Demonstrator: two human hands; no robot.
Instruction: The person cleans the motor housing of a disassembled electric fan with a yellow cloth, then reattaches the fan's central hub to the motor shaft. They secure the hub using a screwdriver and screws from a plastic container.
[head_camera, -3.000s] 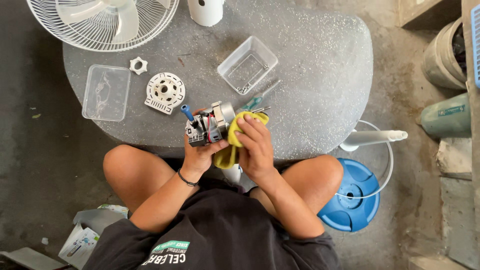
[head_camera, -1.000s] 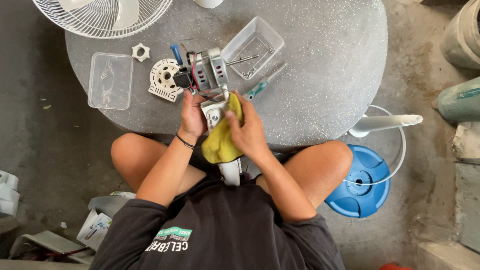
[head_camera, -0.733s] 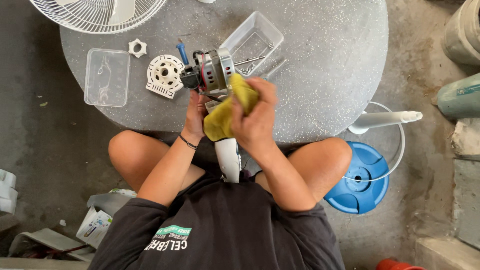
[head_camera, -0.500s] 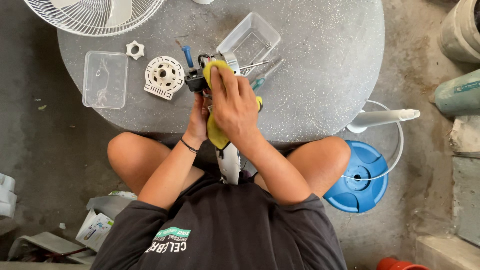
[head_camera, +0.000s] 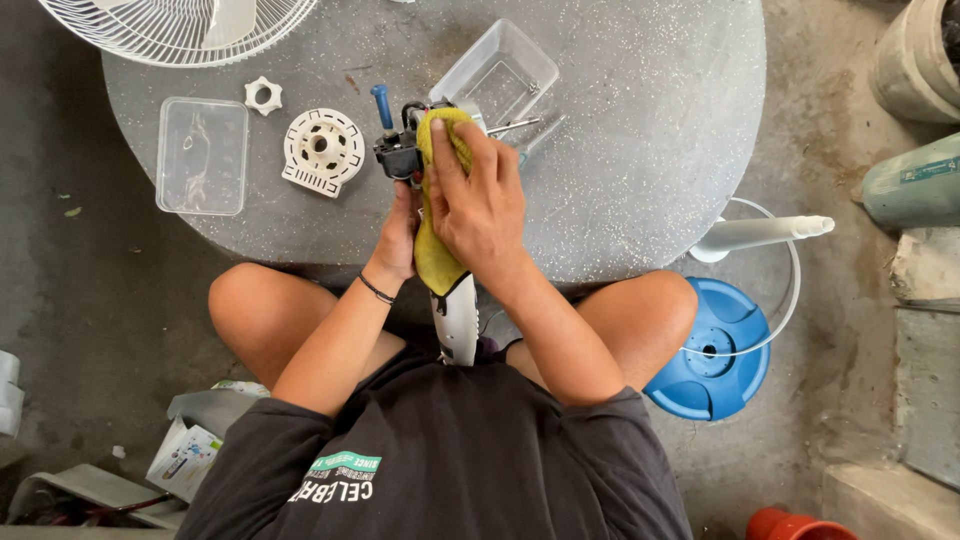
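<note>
My right hand (head_camera: 478, 195) lies flat, fingers pressing a yellow cloth (head_camera: 437, 250) over the fan motor (head_camera: 405, 150), which it mostly hides. My left hand (head_camera: 400, 235), half covered at seven o'clock, grips the motor's neck from below. A white round cover (head_camera: 320, 150) sits at nine o'clock on the worktop (head_camera: 650, 150).

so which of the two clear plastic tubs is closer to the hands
The tilted clear tub just above the right hand and its yellow cloth. The other, flat tub, lies far off near the table's left edge, past the white round part.
</note>
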